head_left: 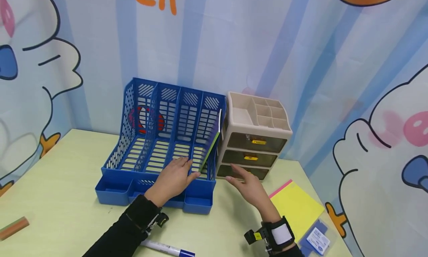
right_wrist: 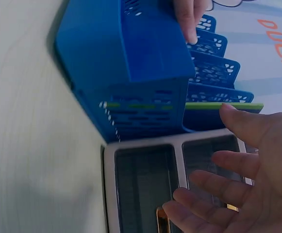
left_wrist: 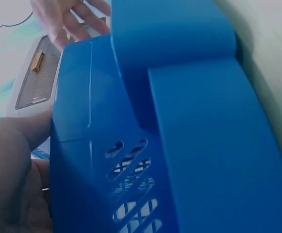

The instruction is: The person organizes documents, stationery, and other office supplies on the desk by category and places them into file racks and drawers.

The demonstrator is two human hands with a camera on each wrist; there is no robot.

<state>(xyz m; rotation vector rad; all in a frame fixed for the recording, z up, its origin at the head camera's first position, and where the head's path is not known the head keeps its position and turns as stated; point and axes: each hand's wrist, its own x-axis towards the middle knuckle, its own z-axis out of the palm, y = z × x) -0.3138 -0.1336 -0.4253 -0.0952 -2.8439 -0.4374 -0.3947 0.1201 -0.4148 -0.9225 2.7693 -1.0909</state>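
Observation:
A blue file rack (head_left: 113, 194) with several upright compartments stands at the back of the table. My left hand (head_left: 172, 179) reaches over its low front wall, with relaxed fingers just inside and nothing visible in them. In the rightmost compartment leans a thin green-edged book (head_left: 212, 141), whose green edge (right_wrist: 208, 105) also shows in the right wrist view. To the rack's right stands a cream drawer unit (head_left: 240, 127) with dark drawers. In front of its lower drawers my right hand (head_left: 250, 188) hovers with spread fingers, holding nothing. Its thumb appears close to the book's edge in the right wrist view.
At the right lie yellow sheets (head_left: 297, 206) with a pink edge and a small blue-and-white packet (head_left: 318, 240). A white marker (head_left: 167, 248) with a blue cap lies near the front. An orange-brown stick-shaped item (head_left: 14, 228) is at far left. A printed curtain (head_left: 227, 45) hangs behind.

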